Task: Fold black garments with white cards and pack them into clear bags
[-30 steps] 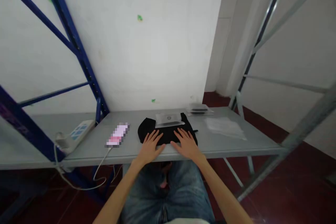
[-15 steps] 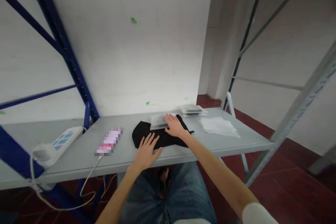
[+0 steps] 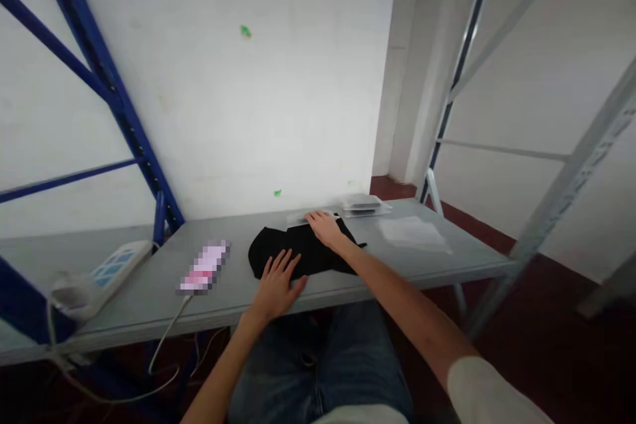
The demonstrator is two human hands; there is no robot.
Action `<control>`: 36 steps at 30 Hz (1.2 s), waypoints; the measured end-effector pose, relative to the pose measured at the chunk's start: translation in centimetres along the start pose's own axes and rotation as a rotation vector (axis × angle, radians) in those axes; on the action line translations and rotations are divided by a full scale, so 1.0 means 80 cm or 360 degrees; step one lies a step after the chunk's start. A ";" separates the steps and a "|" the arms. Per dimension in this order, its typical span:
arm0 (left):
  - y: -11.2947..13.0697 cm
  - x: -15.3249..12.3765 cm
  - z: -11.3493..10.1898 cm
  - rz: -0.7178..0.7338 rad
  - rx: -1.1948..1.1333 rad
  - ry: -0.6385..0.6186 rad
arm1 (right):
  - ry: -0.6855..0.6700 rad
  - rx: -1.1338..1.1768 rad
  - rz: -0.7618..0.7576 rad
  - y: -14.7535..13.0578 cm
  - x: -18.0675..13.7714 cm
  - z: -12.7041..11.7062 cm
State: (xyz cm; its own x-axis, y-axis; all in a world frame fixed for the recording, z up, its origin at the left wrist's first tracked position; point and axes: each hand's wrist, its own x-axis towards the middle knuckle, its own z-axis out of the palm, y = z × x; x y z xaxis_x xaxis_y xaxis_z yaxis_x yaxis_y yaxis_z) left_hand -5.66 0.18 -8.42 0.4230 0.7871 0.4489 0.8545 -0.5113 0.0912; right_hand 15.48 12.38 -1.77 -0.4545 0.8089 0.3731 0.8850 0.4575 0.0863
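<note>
A piece of folded black fabric (image 3: 298, 242) lies flat near the front of the grey table. My left hand (image 3: 278, 285) rests on its near left part, with the fingers spread and nothing held. My right hand (image 3: 324, 228) reaches over the far edge of the fabric, its fingers stretched out and laid on a thin whitish packet (image 3: 297, 218). That packet lies just behind the fabric, and my right fingers hide part of it. Whether it is plastic or paper I cannot tell.
A stack of white packets (image 3: 364, 205) stands at the back right, with thin white sheets (image 3: 415, 233) in front. On the left lie a blurred-out phone (image 3: 205, 267) with a cable and a power strip (image 3: 116, 271). Blue posts (image 3: 119, 96) and a grey post (image 3: 571, 172) flank the table.
My right hand has pushed the whitish packet away from me, off the top of the black fabric to its far edge. My left hand stays on the fabric.
</note>
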 end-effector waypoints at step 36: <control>-0.139 0.024 -0.084 -0.0984 0.0602 0.0528 | 0.0978 0.0529 0.0489 0.090 -0.114 -0.014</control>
State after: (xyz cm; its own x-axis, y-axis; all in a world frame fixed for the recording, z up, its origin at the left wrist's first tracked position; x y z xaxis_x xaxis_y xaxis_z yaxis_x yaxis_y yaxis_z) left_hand -16.40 5.08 -2.62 -0.2219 0.7157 0.6622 0.9746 0.1831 0.1287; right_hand 26.10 7.90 -3.52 0.0314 0.6109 0.7911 0.8416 0.4108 -0.3507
